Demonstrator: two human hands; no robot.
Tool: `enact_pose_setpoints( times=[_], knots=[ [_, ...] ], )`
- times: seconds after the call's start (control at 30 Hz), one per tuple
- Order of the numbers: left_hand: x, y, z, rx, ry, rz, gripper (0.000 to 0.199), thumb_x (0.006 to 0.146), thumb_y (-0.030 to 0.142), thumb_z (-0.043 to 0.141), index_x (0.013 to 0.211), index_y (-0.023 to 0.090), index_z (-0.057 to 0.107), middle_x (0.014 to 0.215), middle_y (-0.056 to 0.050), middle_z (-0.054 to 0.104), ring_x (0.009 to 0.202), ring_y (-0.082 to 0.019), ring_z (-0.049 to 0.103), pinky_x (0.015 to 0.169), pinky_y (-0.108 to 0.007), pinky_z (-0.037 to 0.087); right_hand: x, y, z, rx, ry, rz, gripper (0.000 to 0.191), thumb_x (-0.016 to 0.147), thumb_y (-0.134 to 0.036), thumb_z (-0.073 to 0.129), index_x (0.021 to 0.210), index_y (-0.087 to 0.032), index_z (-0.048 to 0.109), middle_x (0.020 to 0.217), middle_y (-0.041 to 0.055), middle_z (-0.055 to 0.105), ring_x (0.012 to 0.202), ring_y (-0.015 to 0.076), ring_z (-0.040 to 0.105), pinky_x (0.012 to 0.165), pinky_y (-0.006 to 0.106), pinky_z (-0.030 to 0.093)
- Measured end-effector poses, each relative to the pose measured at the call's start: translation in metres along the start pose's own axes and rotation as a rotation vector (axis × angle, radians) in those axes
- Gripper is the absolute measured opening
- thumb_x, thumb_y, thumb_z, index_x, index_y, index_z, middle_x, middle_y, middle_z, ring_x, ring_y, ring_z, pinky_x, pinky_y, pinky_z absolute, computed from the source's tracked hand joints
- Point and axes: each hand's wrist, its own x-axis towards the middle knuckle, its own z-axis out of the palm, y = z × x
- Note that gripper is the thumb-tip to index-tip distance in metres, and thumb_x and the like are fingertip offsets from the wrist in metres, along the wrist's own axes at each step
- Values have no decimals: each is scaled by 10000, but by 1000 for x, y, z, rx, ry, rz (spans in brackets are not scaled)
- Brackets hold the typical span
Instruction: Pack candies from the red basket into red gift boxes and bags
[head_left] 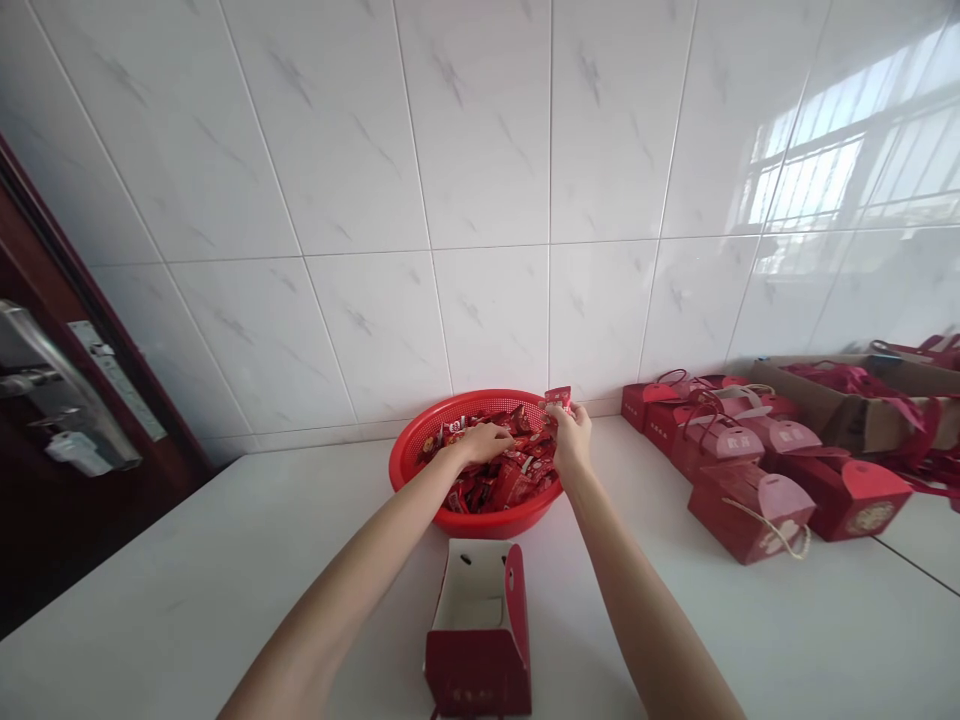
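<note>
A red plastic basket (472, 524) against the tiled wall holds many small red-wrapped packets (512, 482). My left hand (486, 442) reaches over the heap, its fingers curled at the packets; whether it grips one is hidden. At the basket's right rim, my right hand (571, 432) pinches a red packet (559, 397) and holds it upright above the heap. In front of the basket stands an open red box (478, 668) with a white inside, its flap raised on the right side. Something pale lies at its bottom.
Several closed red gift boxes (750, 510) with handles stand on the right of the white table (300, 560). Behind them is a cardboard carton (870, 420) with red ribbons. A dark door (45, 480) is at the left.
</note>
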Motion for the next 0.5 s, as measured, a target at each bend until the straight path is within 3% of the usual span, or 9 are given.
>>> enact_pose_setpoints(
  times=[0.13, 0.3, 0.4, 0.5],
  knots=[
    [-3, -5, -6, -72, -84, -2, 320, 692, 423, 733, 953, 247, 782, 912, -12, 752, 859, -228, 672, 724, -260, 463, -1, 0, 0, 6, -1, 3, 318, 583, -235, 688, 869, -207, 551, 772, 8, 734, 681, 155, 661, 584, 244, 501],
    [-6, -7, -12, -133, -126, 31, 201, 642, 336, 781, 788, 200, 768, 784, -2, 736, 768, -205, 669, 666, -252, 459, -3, -3, 1, 8, -3, 10, 236, 592, -238, 657, 802, -211, 553, 744, -8, 708, 659, 146, 636, 583, 247, 497],
    [-8, -5, -15, -133, -14, 39, 204, 664, 328, 776, 811, 187, 756, 762, -4, 720, 734, -197, 653, 648, -260, 454, -5, -5, 2, 7, -3, 17, 141, 610, -238, 605, 725, -214, 527, 694, -24, 671, 612, 131, 601, 561, 247, 484],
    [-10, -3, -17, -116, 183, 43, 217, 785, 339, 685, 929, 184, 734, 894, -29, 729, 807, -199, 653, 723, -279, 483, -6, -6, 2, 4, -15, 23, 90, 613, -226, 561, 666, -220, 489, 616, -48, 603, 566, 119, 555, 549, 248, 475]
  ],
)
